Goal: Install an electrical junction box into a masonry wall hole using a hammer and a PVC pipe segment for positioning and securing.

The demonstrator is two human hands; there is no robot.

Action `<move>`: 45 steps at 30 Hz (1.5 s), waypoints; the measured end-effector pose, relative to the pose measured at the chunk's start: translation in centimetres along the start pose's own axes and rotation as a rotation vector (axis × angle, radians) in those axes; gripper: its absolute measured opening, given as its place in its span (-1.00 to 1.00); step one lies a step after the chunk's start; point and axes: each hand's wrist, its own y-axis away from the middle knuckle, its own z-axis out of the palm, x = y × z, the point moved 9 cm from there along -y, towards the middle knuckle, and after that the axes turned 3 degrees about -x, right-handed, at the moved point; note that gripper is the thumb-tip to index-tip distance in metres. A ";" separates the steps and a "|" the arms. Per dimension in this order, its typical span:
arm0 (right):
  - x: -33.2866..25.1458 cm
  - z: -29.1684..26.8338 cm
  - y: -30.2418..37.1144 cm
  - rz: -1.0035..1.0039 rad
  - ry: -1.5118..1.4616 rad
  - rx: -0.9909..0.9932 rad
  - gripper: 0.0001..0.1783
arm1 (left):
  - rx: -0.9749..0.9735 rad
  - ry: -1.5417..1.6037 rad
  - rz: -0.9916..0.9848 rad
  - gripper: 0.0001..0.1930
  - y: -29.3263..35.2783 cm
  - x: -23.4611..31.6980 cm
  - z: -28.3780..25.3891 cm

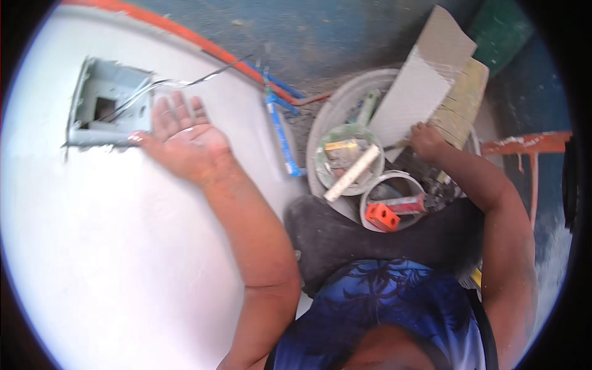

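Note:
My left hand is open, palm up and fingers stretched, with whitish smears on the thumb and palm. It lies beside a square electrical box recessed in a white wall surface. Loose wires come out of the box just above my fingertips. My right hand is closed over a large round tub, next to a piece of cardboard. A thin dark piece shows at its fingers, but what the hand grips is hidden.
The grey tub holds a small bucket with a pale stick, and a second bucket with a red-handled tool and an orange block. A blue strip stands between wall and tub. An orange bar is at right.

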 end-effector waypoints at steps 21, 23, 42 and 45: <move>8.7 -6.0 11.8 0.132 -0.938 0.453 -0.60 | 0.008 0.026 0.065 -0.06 -0.9 1.0 0.1; 6.5 -7.9 11.1 -0.003 -1.243 0.400 -0.58 | 0.009 0.031 0.066 -0.06 -0.7 0.9 0.5; -21.3 -39.5 8.8 -0.919 -1.872 0.666 -0.58 | -0.139 -0.094 0.141 -0.41 -0.9 1.1 -0.4; -22.1 -40.8 8.6 -0.928 -1.670 0.702 -0.57 | 0.176 -0.666 0.516 -0.42 2.0 3.3 1.3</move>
